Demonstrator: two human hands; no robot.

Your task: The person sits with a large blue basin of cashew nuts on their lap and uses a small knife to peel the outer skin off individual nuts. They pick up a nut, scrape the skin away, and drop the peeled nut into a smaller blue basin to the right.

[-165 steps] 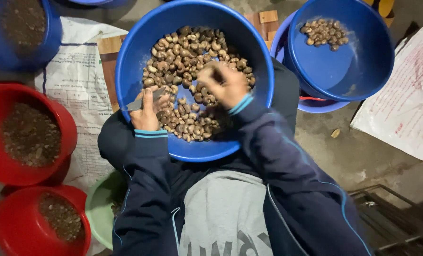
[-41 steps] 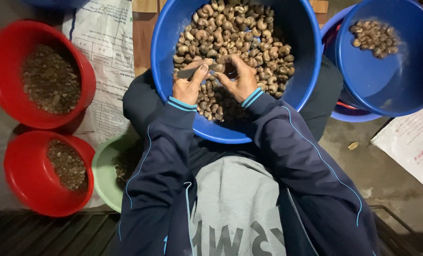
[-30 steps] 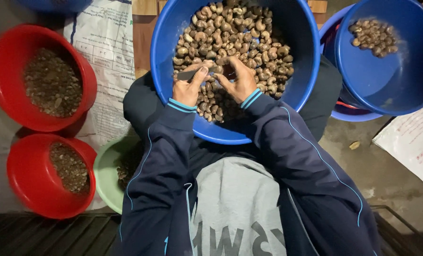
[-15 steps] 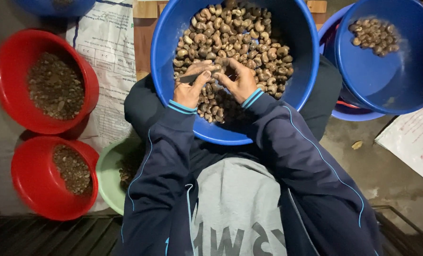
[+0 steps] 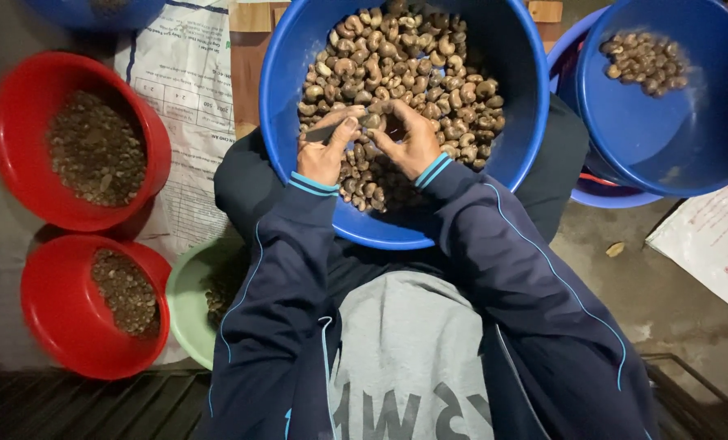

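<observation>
- While the camera looks straight down from the head, a person in a dark blue jacket sits with a large round blue plastic basin (image 5: 299, 49) in the lap, heaped with brown, kidney-shaped nuts in their shells (image 5: 413, 57).
- Left hand (image 5: 325, 151): fingers curled around a small dark tool (image 5: 322, 133), thumb pressed along it; the tool's tip meets a single nut.
- Right hand (image 5: 409, 143): fingertips pinching that single brown nut (image 5: 372, 121), just above the heap near the basin's near edge.
- To do this well, I judge the nut should be pinched firmly at its ends, fingertips clear of the tool's tip, with both hands low over the basin so pieces fall inside.
- Right of the basin, a second blue plastic bowl (image 5: 706, 122) holds a small scatter of nuts.
- Left, on the floor, two red plastic bowls (image 5: 79, 81) (image 5: 46, 326) hold finer brown bits; a pale green bowl (image 5: 186, 301) peeks from under the left arm.
- Rough grey concrete floor (image 5: 666, 301), printed sacks spread at both sides; lighting is dim.
</observation>
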